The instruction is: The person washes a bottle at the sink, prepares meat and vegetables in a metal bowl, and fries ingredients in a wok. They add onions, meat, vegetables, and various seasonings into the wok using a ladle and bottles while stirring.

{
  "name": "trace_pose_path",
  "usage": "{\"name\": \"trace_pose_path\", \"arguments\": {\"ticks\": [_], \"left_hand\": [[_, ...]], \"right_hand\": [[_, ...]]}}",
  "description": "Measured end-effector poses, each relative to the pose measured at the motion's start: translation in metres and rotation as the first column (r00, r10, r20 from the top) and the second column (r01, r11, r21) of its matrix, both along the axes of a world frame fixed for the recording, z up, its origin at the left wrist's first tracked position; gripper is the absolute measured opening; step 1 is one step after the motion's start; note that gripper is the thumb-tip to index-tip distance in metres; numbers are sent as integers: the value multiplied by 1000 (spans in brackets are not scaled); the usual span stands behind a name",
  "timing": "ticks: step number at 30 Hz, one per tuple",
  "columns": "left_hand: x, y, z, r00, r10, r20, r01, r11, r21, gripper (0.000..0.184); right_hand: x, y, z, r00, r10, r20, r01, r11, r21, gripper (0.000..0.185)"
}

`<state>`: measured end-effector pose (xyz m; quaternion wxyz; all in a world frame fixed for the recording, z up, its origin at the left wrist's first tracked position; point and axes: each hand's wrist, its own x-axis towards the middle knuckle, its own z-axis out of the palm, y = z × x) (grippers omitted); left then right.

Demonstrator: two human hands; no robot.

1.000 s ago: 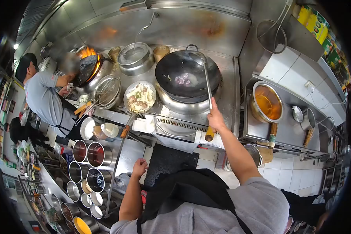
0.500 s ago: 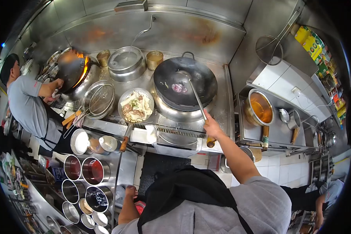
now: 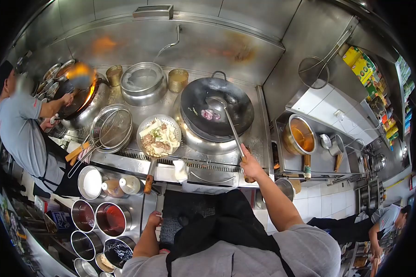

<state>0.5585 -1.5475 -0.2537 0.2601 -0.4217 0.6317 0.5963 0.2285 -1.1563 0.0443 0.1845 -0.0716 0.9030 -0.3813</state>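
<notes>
Ladle [image 3: 216, 102] is grasped in the head view by the right hand [image 3: 250, 164], its fingers closed around the handle's far end, probably to avoid heat; its bowl is inside the wok [image 3: 194, 92] near onion slices [image 3: 210, 114]. A food-filled skimmer [image 3: 150, 176] lies alongside, handle toward the person, seemingly for reach. I cannot tell what the left hand [image 3: 153, 219]'s fingers do, low beside the desk [image 3: 137, 210]

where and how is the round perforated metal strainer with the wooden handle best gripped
Probably by the brown wooden handle, with the left hand from the near side: the handle points that way, while the strainer is heaped with mixed food.
</notes>
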Motion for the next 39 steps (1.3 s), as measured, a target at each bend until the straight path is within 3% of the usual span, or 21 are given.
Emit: {"name": "trace_pose_path", "arguments": {"ticks": [3,5,8,11,13,15,17,19,20,22,25,27,29,31,32,34,35,36,39], "left_hand": [[-2,-8,12,996,-27,84,22,998,61,38],[-1,-17,16,995,-34,92,28,997,69,41],[-2,-22,22,989,118,88,-124,990,70,42],[3,-22,18,982,166,88,-171,984,47,41],[5,-17,13,986,142,84,-144,989,26,35],[5,-11,9,951,-92,294,90,996,21,36],[-5,-4,14,919,-194,344,183,981,62,33],[-28,5,10,955,-124,270,128,992,5,31],[-37,10,13,957,-111,270,114,993,3,31],[-62,22,35,976,206,-75,-200,977,78,31],[-82,49,63,921,361,-150,-343,930,132,38],[-78,66,55,970,201,-140,-188,977,101,32],[-58,68,-1,997,-54,-49,56,998,29,28],[-48,77,33,995,-93,22,93,996,-7,29],[-46,81,54,987,-133,92,137,990,-39,30],[-31,78,62,999,-43,33,45,996,-82,33],[-21,78,64,999,38,-30,-41,993,-110,36],[-17,75,68,998,68,18,-66,993,-95,42],[2,67,73,994,33,107,-17,989,-146,42]], "right_hand": [[3,6,-6,988,91,-123,-94,995,-15,84],[5,5,16,984,12,176,10,993,-120,84],[8,19,20,999,46,13,-46,999,-4,83],[-1,37,30,987,124,-106,-104,978,183,80],[-9,47,34,921,300,-249,-224,929,293,81],[-17,44,46,933,317,-170,-245,905,347,82],[-12,27,79,975,159,152,-208,895,395,81],[-16,30,86,973,148,174,-206,897,390,80],[-21,41,76,976,201,84,-218,906,364,79],[-22,50,74,964,266,-16,-246,910,333,79],[-13,65,68,969,244,24,-242,932,270,78],[-21,81,31,942,328,-78,-307,930,202,72],[-19,82,29,944,327,-46,-320,940,121,73],[-11,68,67,946,137,294,-183,974,133,76],[-15,76,59,945,146,293,-190,973,129,76],[-17,93,39,972,231,-30,-226,968,112,77],[-18,97,33,972,231,-27,-227,968,107,77],[-17,99,34,976,217,-32,-212,970,120,77],[-27,102,11,973,224,-51,-215,966,147,77]]}}
